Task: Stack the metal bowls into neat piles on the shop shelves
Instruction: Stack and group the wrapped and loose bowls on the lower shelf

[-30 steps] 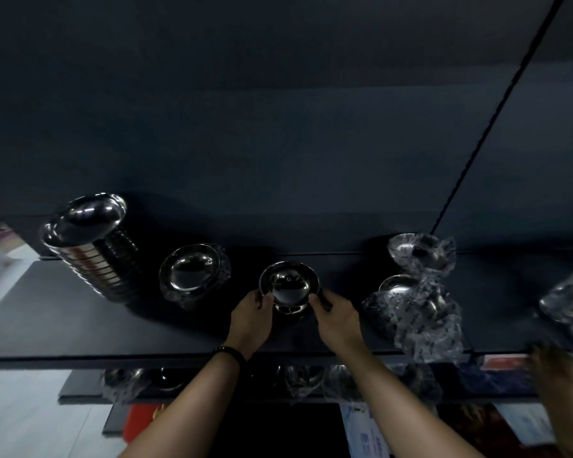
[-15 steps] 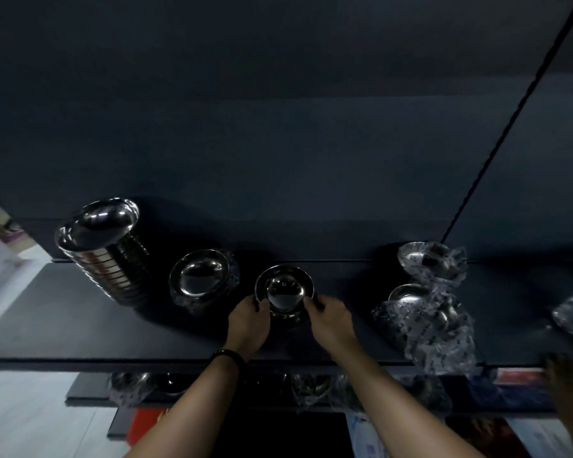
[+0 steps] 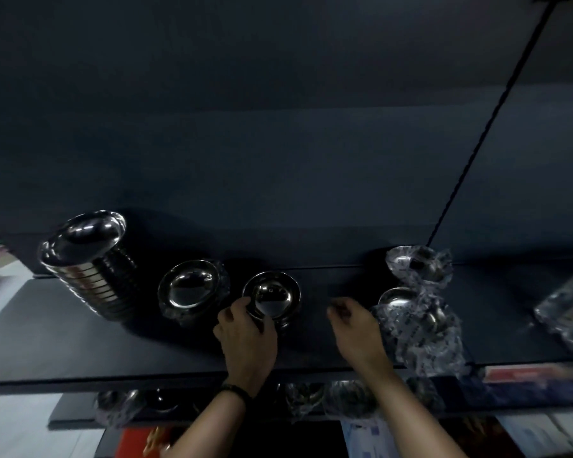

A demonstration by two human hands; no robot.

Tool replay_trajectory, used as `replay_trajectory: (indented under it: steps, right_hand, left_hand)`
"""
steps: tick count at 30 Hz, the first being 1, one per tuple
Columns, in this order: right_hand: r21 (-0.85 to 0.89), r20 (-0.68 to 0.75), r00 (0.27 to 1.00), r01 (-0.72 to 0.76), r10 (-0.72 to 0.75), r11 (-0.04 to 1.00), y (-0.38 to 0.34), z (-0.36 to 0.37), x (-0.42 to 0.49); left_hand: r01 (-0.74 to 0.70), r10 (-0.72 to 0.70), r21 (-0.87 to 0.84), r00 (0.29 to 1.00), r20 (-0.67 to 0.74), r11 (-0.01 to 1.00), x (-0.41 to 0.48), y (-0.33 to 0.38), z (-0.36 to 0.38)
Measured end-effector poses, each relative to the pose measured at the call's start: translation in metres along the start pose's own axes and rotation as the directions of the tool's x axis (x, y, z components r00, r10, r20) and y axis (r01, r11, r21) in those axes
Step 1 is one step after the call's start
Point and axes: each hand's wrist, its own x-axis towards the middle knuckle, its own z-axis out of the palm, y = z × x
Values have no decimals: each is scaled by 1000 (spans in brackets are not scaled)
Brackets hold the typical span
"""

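Left hand (image 3: 245, 332) grips a small bowl pile (image 3: 272, 297) on a dark shelf (image 3: 80, 352); right hand (image 3: 354, 328) hovers loosely curled, empty.
The pile sits at the left hand's 1 o'clock. Held one-sided, it could tip or skid into the wider bowl (image 3: 192, 289) just beside, at 9 o'clock. Bare shelf opens at the pile's 3 o'clock, up to the right hand; plastic-wrapped bowls (image 3: 417, 325) crowd beyond. The front edge (image 3: 113, 380) lies near both wrists.

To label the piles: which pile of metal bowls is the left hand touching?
The small middle pile: the left hand holds its near rim. The wrapped pile and tall stack left of it stand untouched.
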Motion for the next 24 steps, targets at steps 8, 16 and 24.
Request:
replay_trajectory:
  steps: [8, 16, 24]
  right_hand:
    - [-379, -565, 825, -274, 14, 884, 78, -104, -16]
    - [-150, -369, 881, -370, 295, 917, 99, -119, -11]
    - [-177, -172, 953, -280, 251, 943, 77, -94, 0]
  left_hand:
    - [-491, 496, -113, 786, 369, 864, -35, 48, 40]
    - [-489, 378, -68, 570, 730, 869, -56, 75, 73]
    - [-552, 448, -66, 595, 667, 831, -52, 79, 75]
